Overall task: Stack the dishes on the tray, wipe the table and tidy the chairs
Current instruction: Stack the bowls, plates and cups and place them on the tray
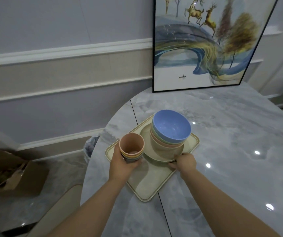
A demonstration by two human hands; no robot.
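Note:
A cream tray [147, 187] lies on the grey marble table [231, 151]. On its far half sits a stack of cream plates [145, 134] with several nested bowls on top, a blue bowl [171, 125] uppermost. My left hand [122, 161] grips a stack of nested cups [131, 146], a peach one on top, over the tray's left part. My right hand [184, 162] pinches the near rim of the plate stack at the tray's right edge.
A framed deer painting [202, 43] leans against the wall at the table's far end. A cardboard box [12, 175] stands on the floor at left, a cream chair [55, 202] by the table's near left edge, a bin [91, 146] beside the table.

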